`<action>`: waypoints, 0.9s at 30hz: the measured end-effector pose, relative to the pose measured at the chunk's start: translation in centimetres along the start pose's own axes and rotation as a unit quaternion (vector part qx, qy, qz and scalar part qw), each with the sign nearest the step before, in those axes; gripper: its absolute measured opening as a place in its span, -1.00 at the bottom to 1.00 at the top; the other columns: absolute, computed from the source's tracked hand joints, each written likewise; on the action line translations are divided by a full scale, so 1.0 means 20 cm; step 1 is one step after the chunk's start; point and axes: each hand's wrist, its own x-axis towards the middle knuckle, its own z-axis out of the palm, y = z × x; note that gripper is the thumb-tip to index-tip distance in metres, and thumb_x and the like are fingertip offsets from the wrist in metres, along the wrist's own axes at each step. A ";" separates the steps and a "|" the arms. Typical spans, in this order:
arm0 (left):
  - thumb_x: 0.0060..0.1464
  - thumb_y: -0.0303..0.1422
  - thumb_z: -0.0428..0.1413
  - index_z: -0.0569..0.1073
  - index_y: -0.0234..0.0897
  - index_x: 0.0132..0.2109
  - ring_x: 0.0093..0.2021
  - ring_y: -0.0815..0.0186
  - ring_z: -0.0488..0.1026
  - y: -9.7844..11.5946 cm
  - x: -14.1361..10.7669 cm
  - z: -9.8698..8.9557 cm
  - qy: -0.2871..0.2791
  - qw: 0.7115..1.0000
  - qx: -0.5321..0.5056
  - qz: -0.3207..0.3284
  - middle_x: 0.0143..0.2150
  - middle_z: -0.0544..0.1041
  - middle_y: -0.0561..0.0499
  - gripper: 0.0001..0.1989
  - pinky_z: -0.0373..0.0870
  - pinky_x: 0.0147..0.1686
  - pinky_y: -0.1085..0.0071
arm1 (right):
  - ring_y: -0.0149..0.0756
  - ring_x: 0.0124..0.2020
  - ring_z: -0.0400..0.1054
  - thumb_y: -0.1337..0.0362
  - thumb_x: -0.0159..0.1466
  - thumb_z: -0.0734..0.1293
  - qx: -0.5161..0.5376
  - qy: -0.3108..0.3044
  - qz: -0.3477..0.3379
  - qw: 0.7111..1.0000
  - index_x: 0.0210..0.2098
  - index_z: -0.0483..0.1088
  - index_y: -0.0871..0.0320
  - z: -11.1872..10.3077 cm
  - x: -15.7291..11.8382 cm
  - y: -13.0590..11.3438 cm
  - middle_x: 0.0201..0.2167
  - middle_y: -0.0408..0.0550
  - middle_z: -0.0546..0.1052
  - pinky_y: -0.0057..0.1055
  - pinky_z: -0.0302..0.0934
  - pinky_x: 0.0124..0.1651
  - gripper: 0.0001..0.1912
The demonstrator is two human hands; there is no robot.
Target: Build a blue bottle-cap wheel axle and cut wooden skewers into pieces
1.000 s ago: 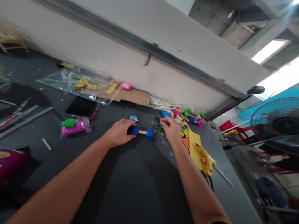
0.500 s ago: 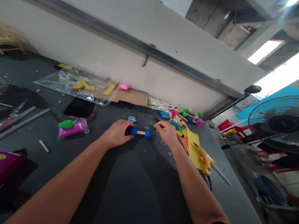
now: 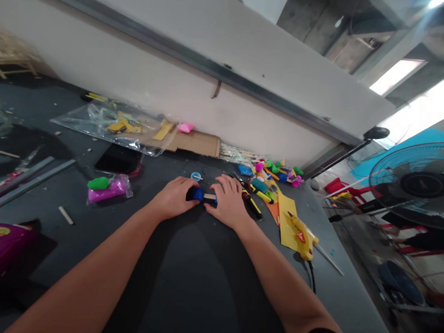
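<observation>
Toward the body, a hand can pass over the dark tabletop. The blue wheel pair stands between the left hand and the right hand. On right side, a yellow-black tool is just beside; on left side, the bag of magenta clay is in the way.

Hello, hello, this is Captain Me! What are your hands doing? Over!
Left hand on blue wheel. Right hand over end of wooden stick. Yellow-and-black utility knife beside right hand. Over!
</observation>
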 end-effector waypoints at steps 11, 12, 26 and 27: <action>-0.08 -0.27 0.16 0.38 -0.24 -0.11 -0.06 0.10 0.37 -0.01 -0.01 0.00 0.006 1.000 -0.006 0.000 -0.13 0.49 -0.09 -0.65 0.28 -0.03 0.17 | -0.08 0.20 0.01 0.39 0.08 0.25 0.039 0.057 0.015 0.997 -0.17 0.38 0.18 0.00 -0.01 0.01 0.05 0.09 0.34 -0.09 -0.18 0.22 -0.70; -0.08 -0.26 0.16 0.39 -0.24 -0.11 -0.05 0.10 0.36 -0.01 -0.01 0.00 0.006 1.000 -0.007 0.000 -0.12 0.49 -0.09 -0.65 0.28 -0.03 0.17 | -0.10 0.18 0.04 0.40 0.10 0.23 0.055 0.077 0.024 0.995 -0.20 0.39 0.17 0.00 -0.01 0.02 0.02 0.07 0.37 -0.12 -0.14 0.21 -0.73; -0.06 -0.24 0.16 0.37 -0.23 -0.11 -0.05 0.12 0.34 -0.01 0.00 0.00 -0.012 1.000 -0.001 -0.015 -0.11 0.47 -0.07 -0.66 0.28 -0.04 0.18 | -0.38 -0.52 0.35 0.13 0.11 0.30 0.390 0.252 0.339 0.818 -0.35 0.48 0.21 -0.14 0.09 0.38 -0.53 -0.10 0.53 -0.51 0.18 -0.53 -0.73; -0.06 -0.23 0.16 0.38 -0.23 -0.11 -0.06 0.12 0.35 -0.01 0.00 0.00 -0.012 1.000 -0.001 -0.015 -0.12 0.47 -0.07 -0.66 0.28 -0.04 0.18 | -0.39 -0.53 0.35 0.14 0.09 0.32 0.416 0.271 0.350 0.794 -0.37 0.47 0.22 -0.17 0.10 0.41 -0.54 -0.11 0.52 -0.53 0.16 -0.57 -0.74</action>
